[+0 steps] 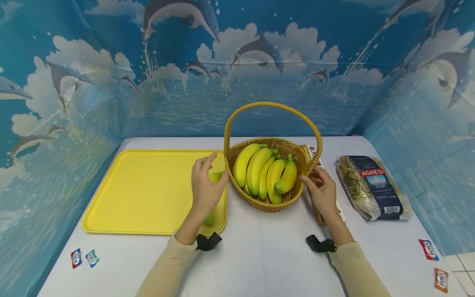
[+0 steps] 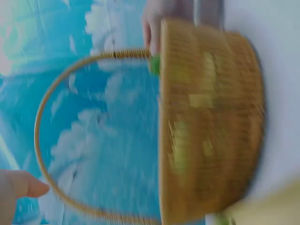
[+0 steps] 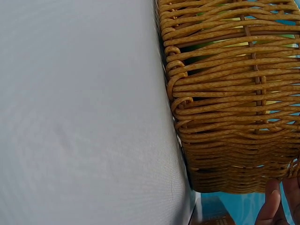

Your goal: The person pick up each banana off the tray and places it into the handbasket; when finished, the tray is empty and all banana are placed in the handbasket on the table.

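Observation:
A wicker basket [image 1: 271, 206] with a tall arched handle [image 1: 272, 104] stands at the middle of the table, holding several yellow bananas [image 1: 257, 167]. At its right side, my right hand [image 1: 323, 192] pinches the rim by the handle's base; the right wrist view catches its fingertips [image 3: 270, 204] against the weave. My left hand [image 1: 208, 187] is raised beside the basket's left rim, fingers apart and holding nothing. Beneath it a yellow-green fruit [image 1: 209, 219], largely hidden by the hand, lies on the yellow tray [image 1: 148, 189].
Behind the right hand lies a brown-and-white box [image 1: 320, 216], partly covered by basket and arm. Farther right is a bag of AGNESI pasta [image 1: 372, 187]. Small packet-like stickers [image 1: 76, 258] dot both front corners. A dolphin-print curtain [image 1: 245, 90] encloses the white table.

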Available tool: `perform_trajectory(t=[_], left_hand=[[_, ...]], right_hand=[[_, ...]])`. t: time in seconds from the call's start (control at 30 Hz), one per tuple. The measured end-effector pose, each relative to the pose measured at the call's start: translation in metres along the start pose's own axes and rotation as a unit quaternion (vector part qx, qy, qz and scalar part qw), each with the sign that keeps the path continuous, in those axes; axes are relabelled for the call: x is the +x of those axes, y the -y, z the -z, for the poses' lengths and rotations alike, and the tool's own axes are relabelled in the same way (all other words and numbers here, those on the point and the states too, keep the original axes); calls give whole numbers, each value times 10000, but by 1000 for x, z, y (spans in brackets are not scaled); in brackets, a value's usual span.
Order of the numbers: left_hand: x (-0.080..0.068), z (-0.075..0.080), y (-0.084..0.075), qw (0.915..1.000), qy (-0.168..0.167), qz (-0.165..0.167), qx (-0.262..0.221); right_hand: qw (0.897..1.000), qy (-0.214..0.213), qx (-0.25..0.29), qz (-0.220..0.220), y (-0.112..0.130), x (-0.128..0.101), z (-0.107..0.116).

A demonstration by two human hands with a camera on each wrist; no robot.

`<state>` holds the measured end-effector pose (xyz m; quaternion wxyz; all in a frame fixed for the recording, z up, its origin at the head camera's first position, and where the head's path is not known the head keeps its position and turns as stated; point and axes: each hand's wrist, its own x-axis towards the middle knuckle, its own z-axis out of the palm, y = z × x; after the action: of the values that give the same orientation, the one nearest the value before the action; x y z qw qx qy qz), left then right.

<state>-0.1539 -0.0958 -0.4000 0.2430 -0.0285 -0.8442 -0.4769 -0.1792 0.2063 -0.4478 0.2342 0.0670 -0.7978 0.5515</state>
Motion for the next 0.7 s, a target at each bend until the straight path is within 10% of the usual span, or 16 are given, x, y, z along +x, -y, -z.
perform_trajectory(t=[0.3, 0.7], left_hand=[[-8, 50, 53, 9964, -497, 680, -22], [-8, 38, 77, 9937, -119, 1082, 265]], right_hand=[[10000, -31, -86, 20, 0, -1, -1], [9998, 35, -165, -51, 2, -1, 1]])
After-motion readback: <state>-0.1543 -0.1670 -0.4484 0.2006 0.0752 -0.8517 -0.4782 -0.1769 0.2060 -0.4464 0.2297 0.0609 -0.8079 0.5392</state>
